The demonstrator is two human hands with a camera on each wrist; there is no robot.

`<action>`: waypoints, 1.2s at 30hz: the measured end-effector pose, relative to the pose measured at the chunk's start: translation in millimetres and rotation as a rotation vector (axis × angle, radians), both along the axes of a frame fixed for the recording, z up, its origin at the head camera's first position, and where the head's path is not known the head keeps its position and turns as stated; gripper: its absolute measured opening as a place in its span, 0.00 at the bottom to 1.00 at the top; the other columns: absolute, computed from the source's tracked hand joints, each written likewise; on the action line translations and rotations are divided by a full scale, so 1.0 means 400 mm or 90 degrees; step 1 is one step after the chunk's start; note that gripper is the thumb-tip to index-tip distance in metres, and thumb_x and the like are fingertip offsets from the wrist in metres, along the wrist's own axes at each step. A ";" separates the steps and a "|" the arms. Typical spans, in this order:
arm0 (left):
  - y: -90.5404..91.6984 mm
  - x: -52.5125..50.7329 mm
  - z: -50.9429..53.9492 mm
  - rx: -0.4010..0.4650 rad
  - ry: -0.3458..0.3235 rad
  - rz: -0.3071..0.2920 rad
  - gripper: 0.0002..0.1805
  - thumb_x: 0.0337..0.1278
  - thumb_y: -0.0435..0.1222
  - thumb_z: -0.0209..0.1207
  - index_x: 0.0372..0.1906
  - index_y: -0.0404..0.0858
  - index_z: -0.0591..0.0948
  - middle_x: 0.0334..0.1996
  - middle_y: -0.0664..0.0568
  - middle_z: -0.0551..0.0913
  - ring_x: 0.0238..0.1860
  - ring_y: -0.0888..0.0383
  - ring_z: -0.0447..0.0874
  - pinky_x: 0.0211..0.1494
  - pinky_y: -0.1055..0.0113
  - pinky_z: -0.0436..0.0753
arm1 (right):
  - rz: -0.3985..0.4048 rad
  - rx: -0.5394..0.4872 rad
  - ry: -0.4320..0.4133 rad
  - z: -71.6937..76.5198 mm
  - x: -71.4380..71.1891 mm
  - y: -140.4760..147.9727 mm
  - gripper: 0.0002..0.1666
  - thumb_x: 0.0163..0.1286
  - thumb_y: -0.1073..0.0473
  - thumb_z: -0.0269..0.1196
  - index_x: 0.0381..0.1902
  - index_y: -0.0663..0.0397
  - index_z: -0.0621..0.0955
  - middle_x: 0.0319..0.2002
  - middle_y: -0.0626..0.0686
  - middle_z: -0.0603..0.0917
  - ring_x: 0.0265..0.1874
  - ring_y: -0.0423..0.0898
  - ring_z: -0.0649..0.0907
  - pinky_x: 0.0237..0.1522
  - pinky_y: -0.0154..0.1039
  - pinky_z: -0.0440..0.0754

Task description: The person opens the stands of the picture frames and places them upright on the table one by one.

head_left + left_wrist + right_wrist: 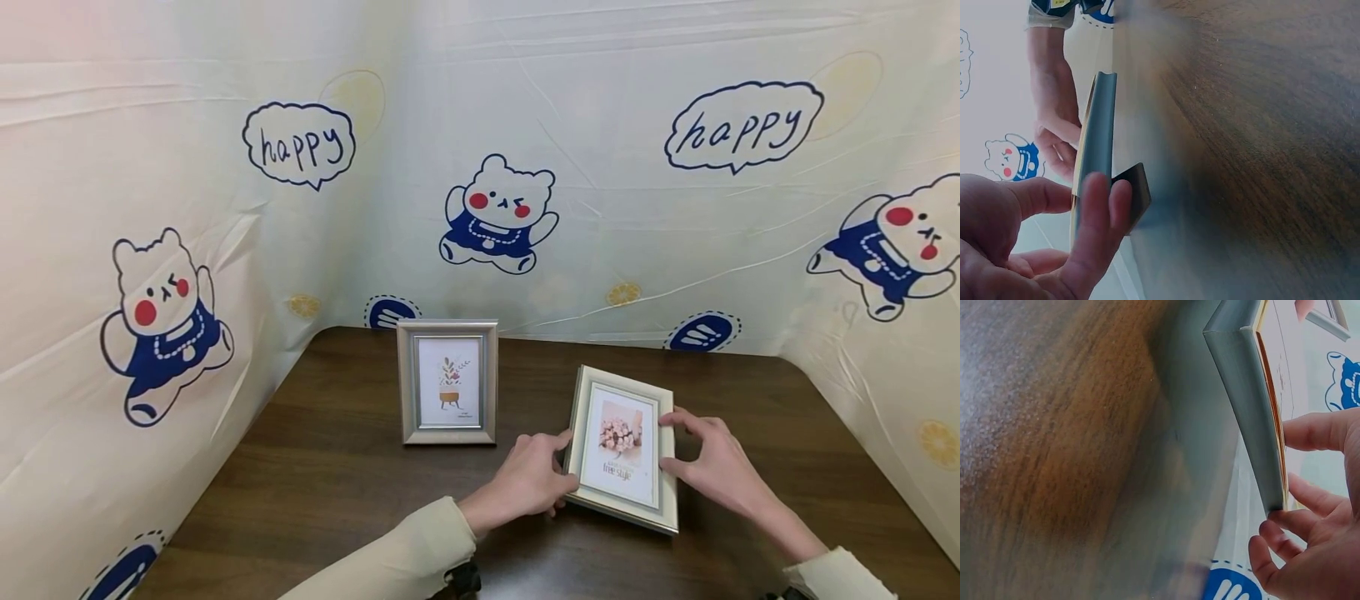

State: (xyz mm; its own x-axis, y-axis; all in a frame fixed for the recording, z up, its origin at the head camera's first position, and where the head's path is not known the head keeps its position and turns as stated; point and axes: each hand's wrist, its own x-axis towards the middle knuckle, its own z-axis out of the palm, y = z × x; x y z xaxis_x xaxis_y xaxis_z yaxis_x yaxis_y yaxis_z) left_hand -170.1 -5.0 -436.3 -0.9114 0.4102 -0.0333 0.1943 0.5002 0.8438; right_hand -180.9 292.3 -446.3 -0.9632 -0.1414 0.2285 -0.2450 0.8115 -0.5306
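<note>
A cream picture frame (626, 450) with a pink flower print and the words "free style" is held above the table, leaning back. My left hand (525, 479) grips its left edge, thumb on the front side and fingers along the edge. On the opposite edge, my right hand (708, 462) pinches the frame with thumb and fingers. The left wrist view shows the frame's side edge (1100, 119) and a dark support leg (1139, 190) jutting from its back. In the right wrist view, fingertips (1288, 519) touch a corner of the frame.
A second picture frame (447, 437) with a potted plant print stands upright to the left on the brown wooden table (322, 467). Behind and at both sides hangs a pale curtain (600, 225) printed with bears and "happy" bubbles.
</note>
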 end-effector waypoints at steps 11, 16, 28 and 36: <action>-0.003 -0.002 -0.003 0.037 0.011 0.006 0.39 0.57 0.25 0.67 0.76 0.32 0.71 0.15 0.57 0.80 0.09 0.58 0.78 0.13 0.65 0.78 | -0.007 0.008 -0.010 0.019 0.001 -0.005 0.31 0.57 0.57 0.79 0.59 0.54 0.83 0.70 0.69 0.75 0.53 0.61 0.76 0.45 0.55 0.73; -0.005 -0.002 0.004 0.046 0.017 0.007 0.38 0.57 0.25 0.66 0.76 0.32 0.72 0.16 0.56 0.80 0.09 0.61 0.77 0.14 0.65 0.79 | -0.010 0.002 -0.012 0.027 0.001 -0.008 0.31 0.58 0.57 0.78 0.60 0.54 0.83 0.71 0.68 0.74 0.54 0.61 0.75 0.46 0.55 0.74; -0.012 0.001 0.003 0.056 0.059 0.001 0.37 0.59 0.27 0.66 0.75 0.32 0.72 0.16 0.61 0.81 0.15 0.61 0.82 0.20 0.70 0.77 | -0.013 -0.007 -0.013 0.039 -0.002 -0.010 0.32 0.59 0.58 0.78 0.61 0.55 0.82 0.73 0.68 0.72 0.56 0.61 0.73 0.47 0.56 0.73; -0.013 0.006 0.009 0.059 0.063 0.000 0.38 0.60 0.29 0.65 0.77 0.33 0.70 0.17 0.61 0.81 0.15 0.65 0.80 0.26 0.71 0.79 | -0.014 -0.013 -0.008 0.047 -0.004 -0.011 0.32 0.59 0.59 0.78 0.61 0.55 0.82 0.73 0.68 0.72 0.56 0.61 0.73 0.48 0.57 0.72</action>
State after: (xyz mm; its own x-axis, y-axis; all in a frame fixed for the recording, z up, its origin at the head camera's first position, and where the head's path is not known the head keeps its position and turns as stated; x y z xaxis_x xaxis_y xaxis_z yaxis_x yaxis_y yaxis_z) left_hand -167.8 -10.0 -432.6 -0.9083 0.4073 0.0951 0.2793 0.4215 0.8627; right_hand -182.5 287.8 -427.7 -0.9687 -0.1157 0.2197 -0.2209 0.8055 -0.5499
